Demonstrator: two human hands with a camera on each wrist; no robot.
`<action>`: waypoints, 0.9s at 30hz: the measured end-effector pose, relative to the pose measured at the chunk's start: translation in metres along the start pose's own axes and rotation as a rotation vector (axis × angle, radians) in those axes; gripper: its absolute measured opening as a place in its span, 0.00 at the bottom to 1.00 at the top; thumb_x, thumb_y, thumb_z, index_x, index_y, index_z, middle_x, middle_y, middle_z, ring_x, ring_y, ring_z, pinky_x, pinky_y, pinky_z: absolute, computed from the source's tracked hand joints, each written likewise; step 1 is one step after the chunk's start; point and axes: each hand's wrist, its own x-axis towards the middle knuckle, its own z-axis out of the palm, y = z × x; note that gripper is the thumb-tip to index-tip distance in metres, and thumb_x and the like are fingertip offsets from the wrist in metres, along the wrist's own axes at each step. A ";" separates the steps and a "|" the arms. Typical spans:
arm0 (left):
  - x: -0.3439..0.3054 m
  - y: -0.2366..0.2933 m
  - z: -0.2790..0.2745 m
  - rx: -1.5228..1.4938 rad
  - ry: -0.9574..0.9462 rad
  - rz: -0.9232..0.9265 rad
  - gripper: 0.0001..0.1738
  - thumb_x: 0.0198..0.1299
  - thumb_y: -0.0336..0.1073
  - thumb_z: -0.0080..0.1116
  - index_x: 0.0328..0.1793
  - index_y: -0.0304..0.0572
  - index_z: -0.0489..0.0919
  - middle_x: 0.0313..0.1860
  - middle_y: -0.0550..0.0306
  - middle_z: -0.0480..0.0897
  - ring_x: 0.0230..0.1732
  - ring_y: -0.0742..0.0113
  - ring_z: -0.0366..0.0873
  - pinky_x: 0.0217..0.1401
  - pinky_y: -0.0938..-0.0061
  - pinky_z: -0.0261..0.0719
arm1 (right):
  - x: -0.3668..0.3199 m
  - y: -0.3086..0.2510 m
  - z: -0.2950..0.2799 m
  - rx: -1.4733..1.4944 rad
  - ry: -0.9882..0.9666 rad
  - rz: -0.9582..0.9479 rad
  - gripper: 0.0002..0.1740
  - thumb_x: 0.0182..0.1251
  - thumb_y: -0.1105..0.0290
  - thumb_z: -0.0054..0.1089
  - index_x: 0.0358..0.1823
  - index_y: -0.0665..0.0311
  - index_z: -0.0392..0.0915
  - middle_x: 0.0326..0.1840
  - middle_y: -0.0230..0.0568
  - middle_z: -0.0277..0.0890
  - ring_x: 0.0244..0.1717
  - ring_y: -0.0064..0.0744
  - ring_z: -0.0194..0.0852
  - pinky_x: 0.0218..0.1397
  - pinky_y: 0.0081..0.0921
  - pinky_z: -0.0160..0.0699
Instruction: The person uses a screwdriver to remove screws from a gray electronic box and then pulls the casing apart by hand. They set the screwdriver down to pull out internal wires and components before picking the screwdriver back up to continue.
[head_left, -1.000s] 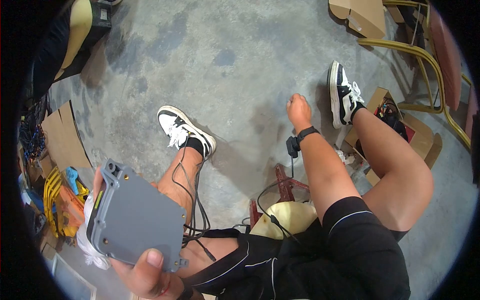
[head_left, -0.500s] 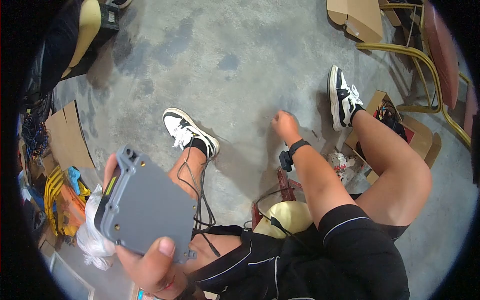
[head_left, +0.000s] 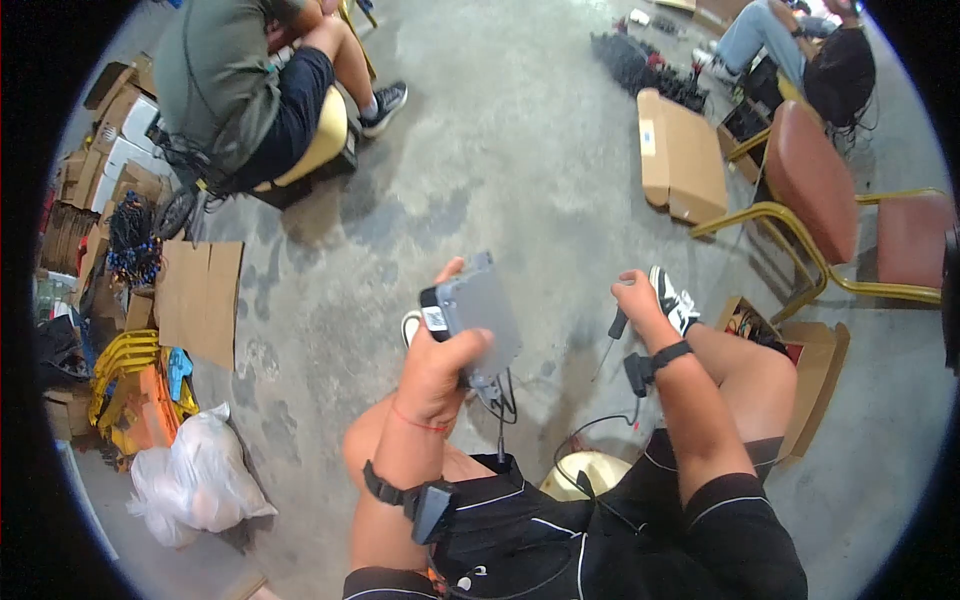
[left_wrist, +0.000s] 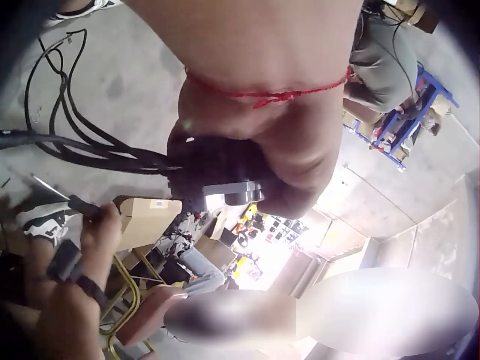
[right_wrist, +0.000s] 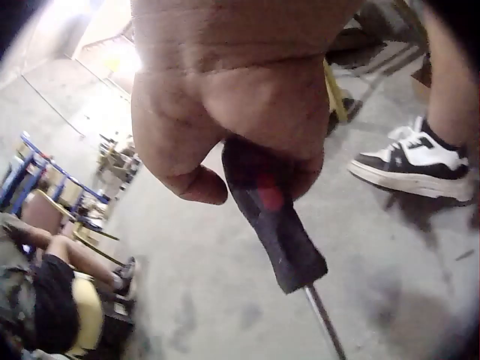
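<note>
A flat grey box-like housing (head_left: pixel 485 315) with black cables is gripped by my left hand (head_left: pixel 435 370), thumb across its broad face, above the left knee. In the left wrist view the housing (left_wrist: pixel 221 169) is dark and largely covered by the palm. Black cables (left_wrist: pixel 97 154) trail from it to the left. My right hand (head_left: pixel 640 298) grips a screwdriver (head_left: pixel 617 325) beside the right shoe, its shaft slanting down toward the floor. The right wrist view shows the screwdriver's black handle (right_wrist: pixel 274 217) with a red patch, coming out below the curled fingers.
White plastic bags (head_left: pixel 205 475) and a cardboard sheet (head_left: pixel 200 300) lie on the left. To the right are an opened carton (head_left: pixel 815 375), a flat cardboard box (head_left: pixel 685 160) and a brown chair (head_left: pixel 810 180). Two people sit farther off, one at the upper left (head_left: pixel 225 90).
The view has tilted up, showing the seated people. My left hand has raised the housing and turned it more edge-on. The screwdriver in my right hand now shows clearly.
</note>
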 end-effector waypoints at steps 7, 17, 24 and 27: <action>-0.008 0.000 0.021 -0.180 -0.207 0.099 0.50 0.48 0.36 0.64 0.82 0.44 0.59 0.63 0.48 0.76 0.65 0.51 0.76 0.69 0.57 0.77 | -0.123 -0.113 -0.147 0.486 -0.243 -0.360 0.21 0.67 0.79 0.57 0.62 0.70 0.72 0.51 0.42 0.75 0.50 0.33 0.78 0.57 0.28 0.79; 0.004 -0.016 0.031 -0.382 -0.316 0.050 0.48 0.56 0.46 0.68 0.82 0.49 0.58 0.66 0.50 0.75 0.68 0.51 0.74 0.69 0.53 0.76 | -0.208 -0.097 -0.172 1.021 0.066 -0.774 0.11 0.78 0.72 0.56 0.56 0.68 0.73 0.54 0.45 0.77 0.58 0.39 0.79 0.64 0.36 0.79; 0.014 -0.031 0.031 -0.185 -0.220 -0.013 0.41 0.60 0.35 0.67 0.78 0.49 0.61 0.64 0.54 0.75 0.65 0.58 0.75 0.68 0.57 0.77 | -0.189 -0.103 -0.170 1.227 0.170 -0.714 0.11 0.80 0.69 0.53 0.57 0.66 0.72 0.54 0.44 0.78 0.59 0.41 0.80 0.63 0.35 0.80; 0.027 -0.041 0.033 -0.266 -0.059 -0.122 0.35 0.60 0.34 0.67 0.73 0.45 0.65 0.61 0.54 0.76 0.62 0.59 0.76 0.65 0.59 0.78 | -0.180 -0.107 -0.154 1.336 0.098 -0.627 0.11 0.80 0.68 0.52 0.56 0.65 0.72 0.54 0.44 0.78 0.59 0.42 0.80 0.62 0.35 0.80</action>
